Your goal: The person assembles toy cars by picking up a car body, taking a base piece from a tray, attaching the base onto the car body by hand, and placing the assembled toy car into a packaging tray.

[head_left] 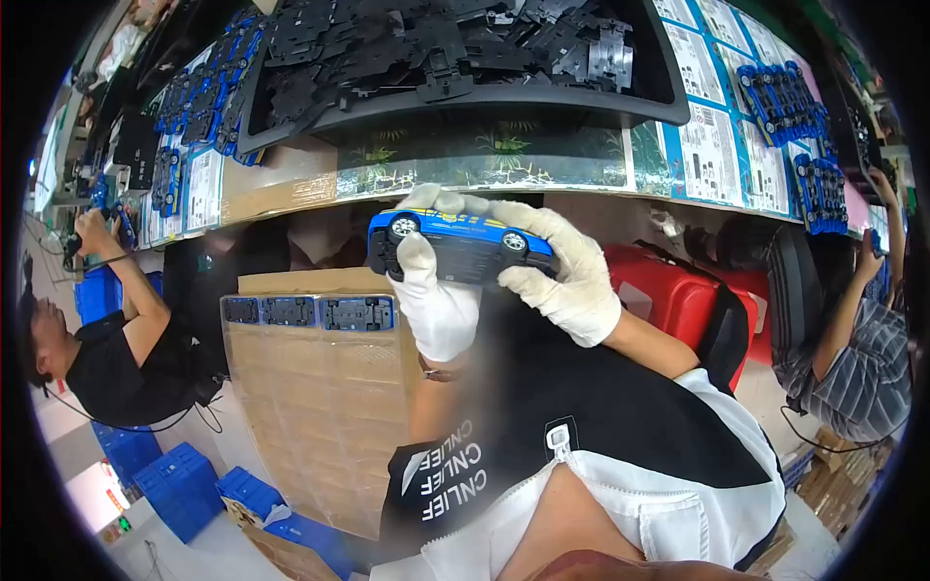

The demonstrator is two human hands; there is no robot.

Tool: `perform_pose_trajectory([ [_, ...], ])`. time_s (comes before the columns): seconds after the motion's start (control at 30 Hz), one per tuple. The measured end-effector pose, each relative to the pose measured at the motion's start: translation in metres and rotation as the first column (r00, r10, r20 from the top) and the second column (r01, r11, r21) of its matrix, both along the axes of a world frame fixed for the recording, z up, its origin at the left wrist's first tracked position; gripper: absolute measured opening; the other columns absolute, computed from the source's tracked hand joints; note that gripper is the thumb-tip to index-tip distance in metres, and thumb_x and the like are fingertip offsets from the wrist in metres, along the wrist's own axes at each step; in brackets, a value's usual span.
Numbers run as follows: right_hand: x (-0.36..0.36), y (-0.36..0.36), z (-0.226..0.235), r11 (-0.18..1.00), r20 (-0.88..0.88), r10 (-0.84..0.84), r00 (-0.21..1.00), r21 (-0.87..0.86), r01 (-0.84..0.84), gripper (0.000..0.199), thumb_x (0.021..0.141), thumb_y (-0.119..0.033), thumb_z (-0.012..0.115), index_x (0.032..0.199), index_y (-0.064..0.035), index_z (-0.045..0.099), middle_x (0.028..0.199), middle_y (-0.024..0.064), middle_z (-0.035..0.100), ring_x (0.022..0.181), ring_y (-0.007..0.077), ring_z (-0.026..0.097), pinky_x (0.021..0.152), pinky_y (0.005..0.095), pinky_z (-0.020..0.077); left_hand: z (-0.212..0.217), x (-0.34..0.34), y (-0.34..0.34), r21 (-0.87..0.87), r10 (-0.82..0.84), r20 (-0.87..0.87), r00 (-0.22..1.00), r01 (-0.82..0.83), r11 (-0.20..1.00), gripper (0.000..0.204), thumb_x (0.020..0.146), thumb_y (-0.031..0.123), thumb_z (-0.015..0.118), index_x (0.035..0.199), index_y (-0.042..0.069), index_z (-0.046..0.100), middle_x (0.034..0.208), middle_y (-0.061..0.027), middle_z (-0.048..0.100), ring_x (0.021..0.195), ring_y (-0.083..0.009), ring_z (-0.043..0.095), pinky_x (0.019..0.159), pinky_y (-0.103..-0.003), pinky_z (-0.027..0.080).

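A blue toy car point(460, 235) with silver wheels, yellow marks and a black underside is held up in front of my body, tilted with its side showing. My left hand point(436, 290), in a white glove, grips its left end, thumb against the black underside. My right hand point(572, 276), gloved too, wraps round the right end, with fingers over the top edge and the thumb below. Beyond the car stands a black bin point(465, 101) heaped with black plastic base plates point(378, 53).
On the left, a box with a clear compartment tray point(310, 416) holds several car bodies along its far row. Rows of blue cars point(783, 102) sit on printed sheets at the right, more point(208, 92) at the left. Co-workers sit on both sides. A red stool point(668, 300) stands at right.
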State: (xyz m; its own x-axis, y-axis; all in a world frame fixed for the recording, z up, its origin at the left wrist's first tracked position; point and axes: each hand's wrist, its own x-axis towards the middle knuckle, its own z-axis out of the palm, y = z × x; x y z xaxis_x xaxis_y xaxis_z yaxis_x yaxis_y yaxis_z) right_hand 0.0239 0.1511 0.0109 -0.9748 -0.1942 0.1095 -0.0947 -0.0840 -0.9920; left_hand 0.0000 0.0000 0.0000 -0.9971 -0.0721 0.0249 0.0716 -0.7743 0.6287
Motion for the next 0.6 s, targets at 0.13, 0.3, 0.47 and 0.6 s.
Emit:
perform_pose_trajectory([
  [0.13, 0.003, -0.006, 0.002, 0.997, 0.082, -0.048, 0.995, -0.051, 0.052, 0.054, 0.089, -0.019, 0.074, 0.136, -0.0009, 0.055, 0.126, 0.0130, 0.062, 0.114, 0.0219, 0.060, 0.100, 0.0333, 0.0470, 0.008, -0.003, 0.008, -0.077, 0.014, 0.045, 0.999, -0.011, 0.997, 0.054, 0.094, 0.047, 0.066, 0.124, 0.005, 0.051, 0.110, -0.0056, 0.061, 0.101, -0.0217, 0.061, 0.094, -0.039, 0.051],
  [0.3, -0.007, 0.003, -0.002, 0.955, -0.164, -0.152, 0.975, 0.229, 0.187, 0.046, 0.094, -0.034, 0.066, 0.129, -0.0050, 0.061, 0.125, 0.0197, 0.058, 0.114, 0.0347, 0.060, 0.098, 0.0412, 0.0483, 0.021, -0.001, 0.024, -0.068, 0.134, 0.267, 0.954, -0.120, 0.990, 0.046, 0.098, 0.040, 0.061, 0.123, 0.002, 0.054, 0.105, -0.0085, 0.063, 0.098, -0.0223, 0.063, 0.088, -0.039, 0.053],
  [0.47, -0.022, 0.020, -0.006, 0.753, -0.718, 0.003, 0.696, 0.460, 0.471, 0.033, 0.088, -0.036, 0.070, 0.112, -0.0133, 0.070, 0.118, 0.0198, 0.059, 0.108, 0.0390, 0.060, 0.091, 0.0464, 0.0502, 0.017, -0.003, 0.018, -0.122, 0.125, 0.284, 0.951, -0.094, 0.988, 0.046, 0.098, 0.038, 0.063, 0.124, 0.001, 0.053, 0.105, -0.0098, 0.062, 0.095, -0.0226, 0.063, 0.090, -0.040, 0.054],
  [0.6, -0.011, 0.029, -0.009, 0.782, -0.612, -0.226, 0.758, 0.350, 0.516, 0.026, 0.087, -0.032, 0.074, 0.096, -0.0084, 0.073, 0.107, 0.0155, 0.065, 0.095, 0.0326, 0.065, 0.083, 0.0393, 0.0530, 0.019, -0.010, 0.019, -0.091, 0.171, 0.285, 0.943, -0.151, 0.984, 0.045, 0.098, 0.036, 0.063, 0.122, -0.001, 0.054, 0.100, -0.0100, 0.062, 0.092, -0.0236, 0.063, 0.089, -0.041, 0.055],
])
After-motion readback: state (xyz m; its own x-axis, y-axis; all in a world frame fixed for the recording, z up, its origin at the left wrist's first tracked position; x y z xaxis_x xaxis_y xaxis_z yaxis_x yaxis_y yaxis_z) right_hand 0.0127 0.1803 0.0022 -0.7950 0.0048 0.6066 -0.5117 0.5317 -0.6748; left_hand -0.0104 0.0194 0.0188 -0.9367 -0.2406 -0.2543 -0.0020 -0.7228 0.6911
